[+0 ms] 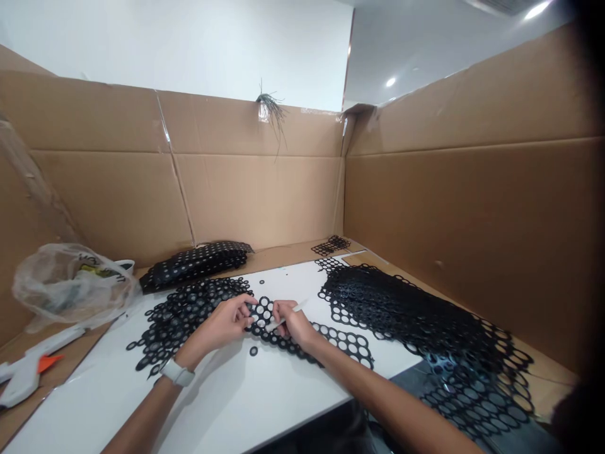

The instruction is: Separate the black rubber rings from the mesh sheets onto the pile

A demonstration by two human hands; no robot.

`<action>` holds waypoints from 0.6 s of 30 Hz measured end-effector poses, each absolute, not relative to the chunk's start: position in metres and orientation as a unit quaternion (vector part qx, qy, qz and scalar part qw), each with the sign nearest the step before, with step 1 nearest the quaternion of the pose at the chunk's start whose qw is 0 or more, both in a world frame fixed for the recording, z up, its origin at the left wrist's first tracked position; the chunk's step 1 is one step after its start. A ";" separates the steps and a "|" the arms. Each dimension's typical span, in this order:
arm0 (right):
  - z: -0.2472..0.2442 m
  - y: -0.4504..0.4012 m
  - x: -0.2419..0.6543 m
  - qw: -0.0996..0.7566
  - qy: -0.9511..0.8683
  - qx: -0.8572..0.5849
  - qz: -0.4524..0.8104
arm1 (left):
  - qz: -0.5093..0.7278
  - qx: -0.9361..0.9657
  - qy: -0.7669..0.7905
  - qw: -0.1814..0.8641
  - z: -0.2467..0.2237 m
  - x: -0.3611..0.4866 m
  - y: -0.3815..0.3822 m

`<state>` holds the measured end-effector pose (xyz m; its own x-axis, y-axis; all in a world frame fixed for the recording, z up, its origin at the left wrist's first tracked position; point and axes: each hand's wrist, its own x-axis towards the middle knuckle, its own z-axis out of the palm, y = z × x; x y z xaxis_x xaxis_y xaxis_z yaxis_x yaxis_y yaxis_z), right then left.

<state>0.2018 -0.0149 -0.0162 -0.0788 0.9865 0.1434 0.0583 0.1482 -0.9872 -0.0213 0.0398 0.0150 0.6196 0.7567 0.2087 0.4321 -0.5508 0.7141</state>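
Observation:
A black sheet of joined rings (347, 343) lies on the white board, its left end raised between both hands. My left hand (230, 323) pinches the edge of that end and wears a light watch (178, 372) at the wrist. Across from it, my right hand (293, 320) is closed around a thin whitish tool (299, 307), whose lower tip is at the rings. A heap of small black rings (177, 315) sits left of my left hand. One loose ring (254, 351) lies just below the sheet, another (261, 282) above it.
A large pile of black ring netting (416, 315) covers the right side. At the back left lies a dotted black bundle (198, 263). Further left are a clear plastic bag (70, 290) and a white glue gun (28, 375) with an orange part. Cardboard walls (255, 195) surround the table.

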 end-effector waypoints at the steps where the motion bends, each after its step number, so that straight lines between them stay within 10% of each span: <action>1: -0.017 -0.014 0.202 0.502 -0.568 -0.461 0.462 | 0.260 0.841 0.352 0.319 0.015 -0.021 0.040; 18: -0.012 -0.017 0.200 0.525 -0.562 -0.459 0.445 | 0.246 0.838 0.346 0.342 0.011 -0.023 0.045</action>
